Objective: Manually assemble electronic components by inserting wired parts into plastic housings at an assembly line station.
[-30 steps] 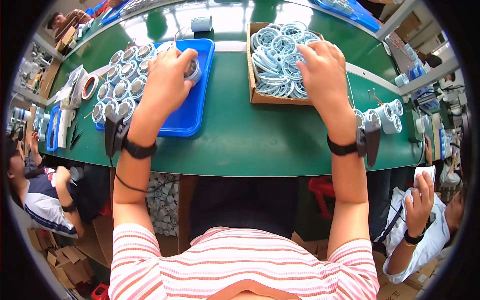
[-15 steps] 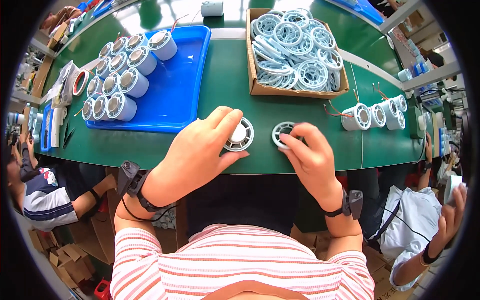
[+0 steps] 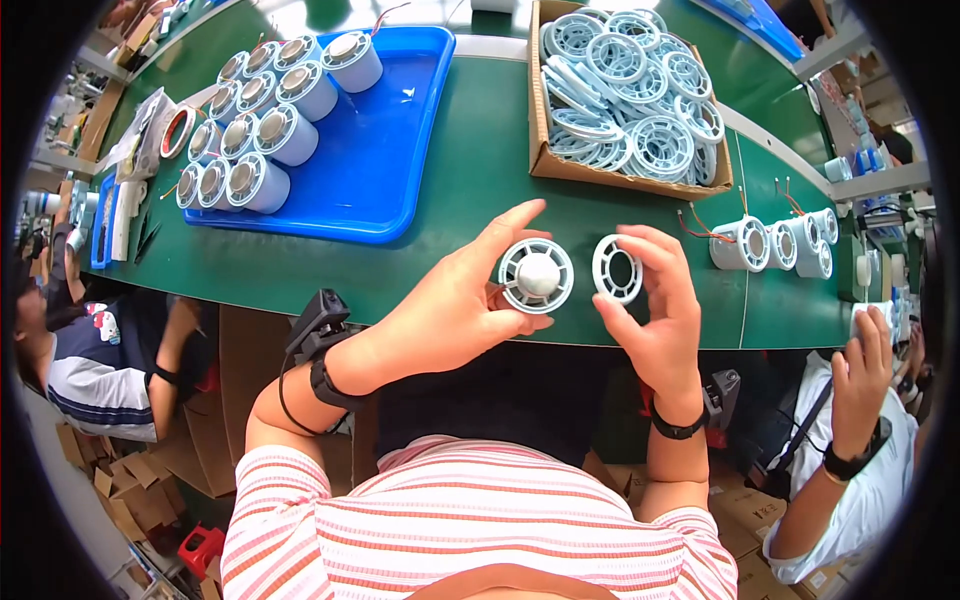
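Note:
My left hand (image 3: 452,305) is curled around a pale blue cylindrical fan-like unit (image 3: 540,274), its spoked face and round silvery centre turned up toward me. The thumb rests along its lower side, and the index finger sticks out above it. Close by on the right, my right hand (image 3: 668,305) grips a pale blue slotted ring (image 3: 600,272) by its edge, between the thumb and the fingertips. The ring is tilted, and a narrow gap separates it from the unit. Both parts are held near the front edge of the green table.
A blue tray (image 3: 375,190) at left carries several similar units with wires. Behind my hands, a cardboard box (image 3: 625,182) is heaped with slotted rings. More wired units (image 3: 741,245) stand on the green table (image 3: 480,130) at right. Co-workers sit on both sides.
My right hand has picked the ring up off the table and tilted it. My left hand has shifted right, and the unit now shows its face more fully. The view has moved slightly.

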The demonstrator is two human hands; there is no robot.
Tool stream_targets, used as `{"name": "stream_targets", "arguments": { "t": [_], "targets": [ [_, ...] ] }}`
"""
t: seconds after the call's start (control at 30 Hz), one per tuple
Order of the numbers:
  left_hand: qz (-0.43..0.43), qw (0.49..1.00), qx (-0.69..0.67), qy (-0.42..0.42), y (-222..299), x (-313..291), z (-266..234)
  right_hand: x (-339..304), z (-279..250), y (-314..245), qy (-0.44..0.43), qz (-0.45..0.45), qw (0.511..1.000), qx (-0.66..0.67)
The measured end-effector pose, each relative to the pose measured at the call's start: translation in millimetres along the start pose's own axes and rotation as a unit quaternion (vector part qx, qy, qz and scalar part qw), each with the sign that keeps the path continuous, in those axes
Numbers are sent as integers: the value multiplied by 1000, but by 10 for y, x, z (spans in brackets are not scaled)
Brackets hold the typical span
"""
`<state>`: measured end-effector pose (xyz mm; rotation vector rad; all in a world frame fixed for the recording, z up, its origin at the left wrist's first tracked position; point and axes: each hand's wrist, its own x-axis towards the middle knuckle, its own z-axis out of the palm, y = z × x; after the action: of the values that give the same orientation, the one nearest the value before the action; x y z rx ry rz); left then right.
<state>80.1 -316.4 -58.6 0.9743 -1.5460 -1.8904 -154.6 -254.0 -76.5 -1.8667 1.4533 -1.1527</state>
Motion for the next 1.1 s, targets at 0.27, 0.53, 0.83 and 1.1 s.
{"name": "stream_targets", "arguments": {
  "t": [0.27,0.53,0.83,1.1],
  "targets": [
    [-15,998,20,-64,29,89,-57,152,214,-349,-50,-44,996,54],
    [-26,994,-6,-107,-32,135,-134,258,91,-391,-115,-31,991,59],
    [-87,970,-124,-191,30,144,-309,199,111,-378,-92,-30,995,20],
    [-112,958,-161,-207,86,167,-278,168,150,-284,-65,-84,994,24]
  ]
}}
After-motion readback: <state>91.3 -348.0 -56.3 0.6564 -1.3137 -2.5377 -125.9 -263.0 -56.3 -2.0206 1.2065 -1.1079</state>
